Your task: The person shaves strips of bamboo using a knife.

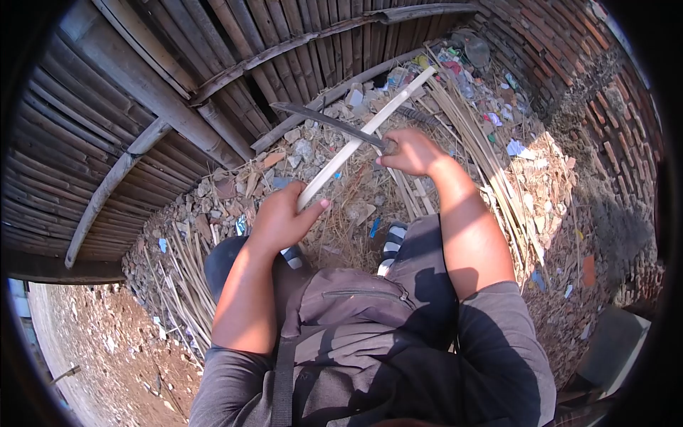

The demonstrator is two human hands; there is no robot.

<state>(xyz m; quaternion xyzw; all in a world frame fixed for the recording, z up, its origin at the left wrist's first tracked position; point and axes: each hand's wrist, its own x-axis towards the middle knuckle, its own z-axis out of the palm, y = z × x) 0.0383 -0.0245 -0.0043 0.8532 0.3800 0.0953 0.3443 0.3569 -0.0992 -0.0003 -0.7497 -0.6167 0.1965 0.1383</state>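
My left hand (283, 217) is closed around the lower end of a pale bamboo strip (334, 162), which slants up and away to the right. My right hand (413, 151) grips the handle of a machete (316, 117), its dark blade pointing left. The blade crosses the strip near its middle; whether it cuts into the strip or only rests against it, I cannot tell. Most of the machete's handle is hidden by my fingers. Both hands are held out over the ground in front of my knees.
Split bamboo strips (491, 171) lie in a bundle on the right, with more thin strips (186, 285) on the left. Rubble and litter (302, 151) cover the ground. A bamboo wall (163, 78) stands ahead and left, a brick wall (562, 60) on the right.
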